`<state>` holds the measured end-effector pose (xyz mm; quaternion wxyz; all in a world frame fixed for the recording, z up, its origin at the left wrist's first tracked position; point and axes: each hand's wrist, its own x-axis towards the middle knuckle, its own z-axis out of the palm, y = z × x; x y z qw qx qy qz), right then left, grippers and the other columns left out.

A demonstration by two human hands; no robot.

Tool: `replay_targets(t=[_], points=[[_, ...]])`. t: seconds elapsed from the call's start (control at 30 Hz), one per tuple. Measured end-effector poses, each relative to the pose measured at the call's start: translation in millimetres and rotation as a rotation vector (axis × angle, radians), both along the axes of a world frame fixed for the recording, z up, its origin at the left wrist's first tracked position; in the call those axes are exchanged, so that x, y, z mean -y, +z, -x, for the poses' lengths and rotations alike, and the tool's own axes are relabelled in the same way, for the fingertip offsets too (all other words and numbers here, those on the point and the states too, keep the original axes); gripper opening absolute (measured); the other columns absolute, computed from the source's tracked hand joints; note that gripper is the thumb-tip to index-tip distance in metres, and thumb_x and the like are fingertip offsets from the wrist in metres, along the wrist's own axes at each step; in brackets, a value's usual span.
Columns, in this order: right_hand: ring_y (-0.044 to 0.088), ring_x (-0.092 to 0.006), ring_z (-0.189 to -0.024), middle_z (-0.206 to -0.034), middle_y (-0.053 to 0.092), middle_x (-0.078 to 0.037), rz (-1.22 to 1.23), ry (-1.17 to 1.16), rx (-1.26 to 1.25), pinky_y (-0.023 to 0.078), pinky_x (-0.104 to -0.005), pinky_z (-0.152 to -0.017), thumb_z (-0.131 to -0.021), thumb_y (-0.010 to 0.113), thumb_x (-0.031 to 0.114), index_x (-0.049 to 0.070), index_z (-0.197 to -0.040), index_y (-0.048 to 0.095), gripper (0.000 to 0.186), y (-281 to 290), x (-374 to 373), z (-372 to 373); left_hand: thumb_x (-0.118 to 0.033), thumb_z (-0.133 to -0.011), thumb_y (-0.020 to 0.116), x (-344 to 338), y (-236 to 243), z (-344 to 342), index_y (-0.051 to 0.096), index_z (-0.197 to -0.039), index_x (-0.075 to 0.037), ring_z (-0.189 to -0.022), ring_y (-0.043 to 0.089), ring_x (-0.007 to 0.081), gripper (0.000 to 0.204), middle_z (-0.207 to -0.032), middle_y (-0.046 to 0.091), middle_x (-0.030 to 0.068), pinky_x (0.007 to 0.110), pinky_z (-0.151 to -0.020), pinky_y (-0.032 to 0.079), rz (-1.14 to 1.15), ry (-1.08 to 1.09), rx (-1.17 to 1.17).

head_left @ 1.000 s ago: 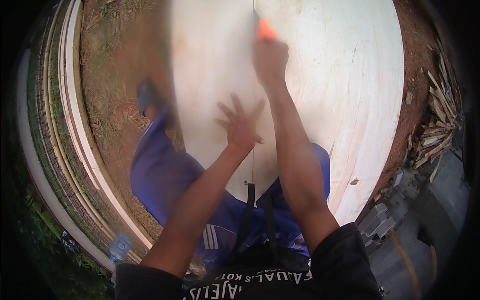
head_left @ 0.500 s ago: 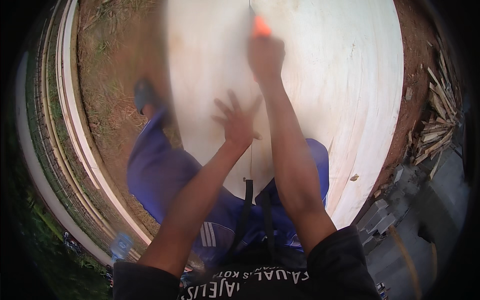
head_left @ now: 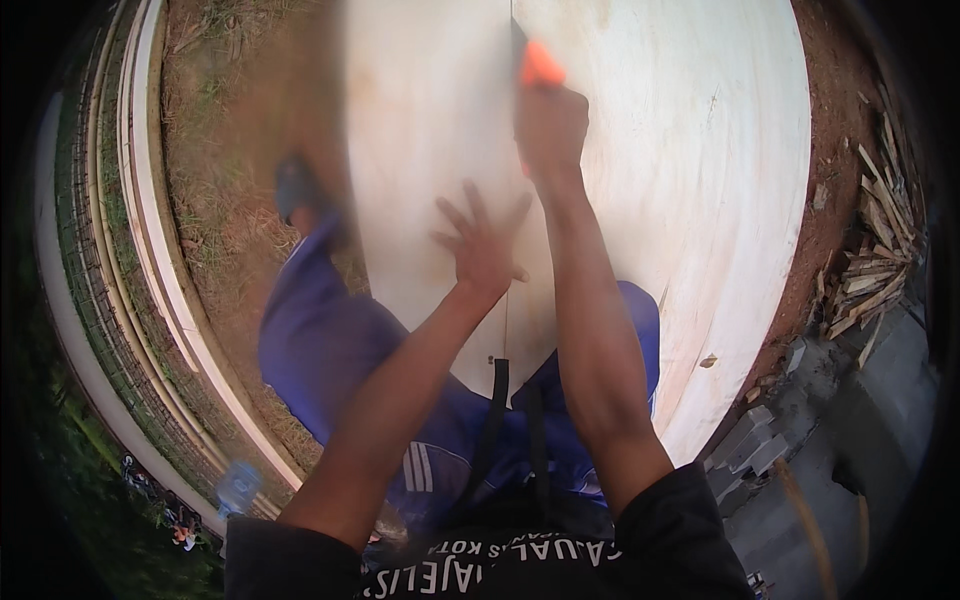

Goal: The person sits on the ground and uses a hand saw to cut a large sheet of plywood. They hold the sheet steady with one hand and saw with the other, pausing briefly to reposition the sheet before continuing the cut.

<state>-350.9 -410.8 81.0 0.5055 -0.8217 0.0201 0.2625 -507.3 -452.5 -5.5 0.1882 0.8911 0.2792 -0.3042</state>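
Bare reddish earth with patches of dry grass (head_left: 215,190) surrounds a large pale plywood sheet (head_left: 690,180) that lies flat on the ground and fills most of the upper view. Long pale boards (head_left: 150,230) curve along the left side, next to a strip of wire mesh, and a clear plastic bottle (head_left: 238,487) lies near their lower end. On the right, a heap of wood offcuts (head_left: 868,270) sits on the soil above some grey concrete blocks (head_left: 752,445).

The person kneels at the near edge of the sheet in blue trousers (head_left: 330,350), one shoe (head_left: 296,186) out on the grass. A thin straight cut line runs up the sheet from its near edge. The left hand (head_left: 482,243) lies flat on the plywood with fingers spread, just left of that line. The right hand (head_left: 548,125) is clenched around the orange handle of a handsaw (head_left: 538,65), whose dark blade stands in the cut just beyond the knuckles, far up the sheet.

Compared with a second ago, the left hand presses the same spot, while the right hand and saw sit about as far up the line, with slightly more of the orange handle showing above the fist. The view is a little blurred.
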Motion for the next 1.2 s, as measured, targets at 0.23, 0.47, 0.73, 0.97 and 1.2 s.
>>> replay_targets(t=[0.23, 0.47, 0.73, 0.97, 1.2], points=[[0.053, -0.0070, -0.060, -0.067, 0.057, -0.001, -0.085, -0.007, -0.002, 0.046, -0.0263, -0.059, -0.089, 0.058, -0.004, -0.004, -0.087, 0.060, 0.003, 70, 129, 135, -0.054, -0.083, 0.079, -11, 1, -13, 0.035, -0.160, -0.038, -0.141, -0.005, 0.0766, 0.090, -0.166, -0.007, 0.0357, 0.091, -0.096, 0.026, -0.006, 0.036, -0.025], [0.042, -0.0123, -0.053, -0.053, 0.049, -0.007, -0.021, 0.001, 0.049, 0.038, -0.0378, -0.052, -0.083, 0.060, 0.006, -0.003, -0.066, 0.046, 0.024, -4, 3, 0, -0.058, -0.074, 0.085, -3, 7, -7, 0.027, -0.162, -0.042, -0.140, -0.007, 0.0773, 0.106, -0.165, -0.009, 0.0367, 0.091, -0.096, 0.026, 0.082, 0.013, -0.028], [0.058, -0.0067, -0.070, -0.078, 0.065, -0.006, -0.089, 0.012, 0.018, 0.049, -0.0277, -0.065, -0.087, 0.059, -0.005, -0.011, -0.110, 0.067, 0.025, 78, 137, 139, -0.062, -0.078, 0.079, -1, -3, -4, 0.025, -0.160, -0.049, -0.141, -0.007, 0.0756, 0.100, -0.166, -0.009, 0.0360, 0.093, -0.093, 0.024, -0.007, 0.026, -0.001], [0.038, -0.0136, -0.051, -0.052, 0.048, -0.007, 0.006, 0.055, 0.050, 0.036, -0.0396, -0.050, -0.083, 0.060, 0.006, -0.003, -0.066, 0.047, 0.023, -9, 0, 0, -0.053, -0.060, 0.095, -2, 10, -9, 0.014, -0.163, -0.048, -0.145, 0.007, 0.0702, 0.131, -0.169, -0.002, 0.0299, 0.084, -0.101, 0.034, -0.035, 0.023, -0.080], [0.058, -0.0074, -0.068, -0.075, 0.062, -0.004, -0.083, 0.016, 0.024, 0.049, -0.0264, -0.063, -0.089, 0.057, -0.006, -0.010, -0.115, 0.068, 0.029, 71, 134, 139, -0.053, -0.088, 0.071, -3, 8, -10, 0.021, -0.163, -0.045, -0.140, 0.001, 0.0771, 0.090, -0.165, -0.007, 0.0372, 0.090, -0.096, 0.027, 0.028, 0.016, -0.036]])
